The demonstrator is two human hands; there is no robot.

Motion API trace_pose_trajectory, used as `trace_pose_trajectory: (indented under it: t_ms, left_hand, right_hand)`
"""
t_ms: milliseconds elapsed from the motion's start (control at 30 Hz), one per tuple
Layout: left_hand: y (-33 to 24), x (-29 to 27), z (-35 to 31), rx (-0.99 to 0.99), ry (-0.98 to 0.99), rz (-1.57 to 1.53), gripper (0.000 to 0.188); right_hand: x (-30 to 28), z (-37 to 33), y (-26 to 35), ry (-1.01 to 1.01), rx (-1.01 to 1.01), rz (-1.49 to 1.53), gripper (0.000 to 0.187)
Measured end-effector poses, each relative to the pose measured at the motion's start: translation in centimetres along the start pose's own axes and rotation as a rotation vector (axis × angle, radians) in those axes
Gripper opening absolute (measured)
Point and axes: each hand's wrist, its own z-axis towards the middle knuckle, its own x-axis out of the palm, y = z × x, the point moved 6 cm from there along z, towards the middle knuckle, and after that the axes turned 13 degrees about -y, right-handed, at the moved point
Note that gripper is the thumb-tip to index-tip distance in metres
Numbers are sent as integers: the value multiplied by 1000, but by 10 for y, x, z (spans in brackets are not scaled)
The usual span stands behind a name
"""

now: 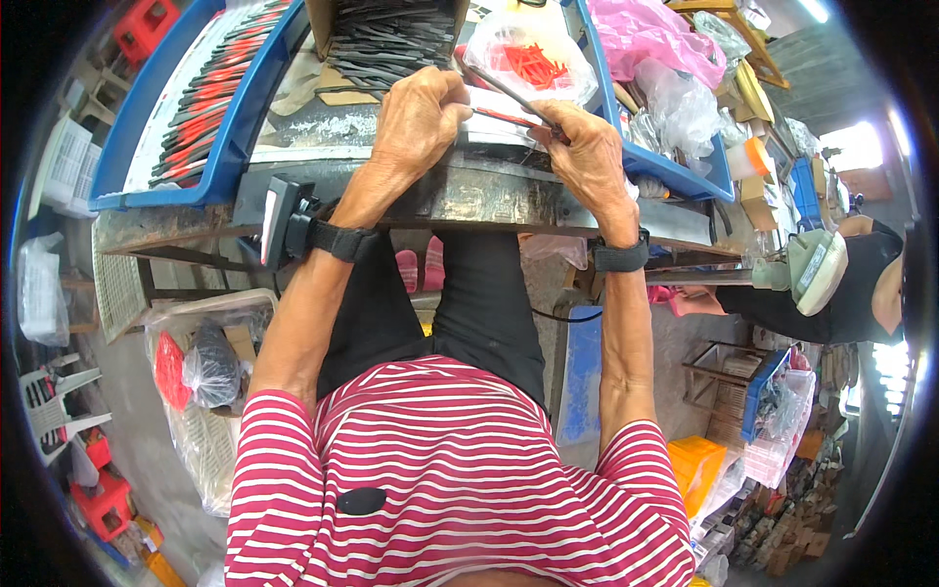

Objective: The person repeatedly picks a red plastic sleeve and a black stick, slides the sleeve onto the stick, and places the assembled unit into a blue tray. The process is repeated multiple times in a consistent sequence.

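Over the near edge of the workbench (489, 196), my left hand (416, 117) is closed, its thumb and fingers pinching one end of a thin red-and-black stick (504, 116). My right hand (589, 152) closes around the other end. A longer dark rod (499, 86) slants up and left from the right fingers, passing above the red stick. Just beyond my left hand, a cardboard box (319, 24) holds many loose black sticks (391, 49). Small red pieces (536, 67) lie in a clear plastic bag (489, 47) beyond my right hand.
A blue tray (223, 147) at the left holds a row of red-and-black sticks (210, 88). Another blue tray (675, 174) at the right carries pink (655, 34) and clear bags. A co-worker (831, 293) is at the far right. A plastic-lined crate (210, 440) stands low at the left.
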Motion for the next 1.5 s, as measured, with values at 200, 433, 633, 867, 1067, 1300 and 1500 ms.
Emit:
trace_pose_trajectory:
  t_ms: [200, 433, 633, 867, 1067, 1300, 1500]
  left_hand:
    - [8, 8, -2, 63, -28, -40, 8]
    - [7, 10, -6, 109, -16, 14, 8]
    - [5, 10, -5, 127, -5, 68, 8]
    - [2, 10, -5, 153, -31, 90, 8]
    - [1, 9, -6, 126, 2, 86, 6]
    - [-3, 9, -5, 150, 4, 129, 6]
    - [-7, 12, -8, 285, 19, 217, 9]
  right_hand:
    - [6, 5, -22, 60, 378, 192, 19]
    - [22, 28, 8, -154, 311, 713, 21]
    - [30, 25, 11, -144, 228, 499, 19]
    - [-1, 30, 24, -195, 174, 295, 16]
    - [28, 31, 41, -137, -4, 98, 19]
    - [13, 17, -1, -151, 302, 208, 22]
    - [-27, 31, 10, -317, 176, 262, 21]
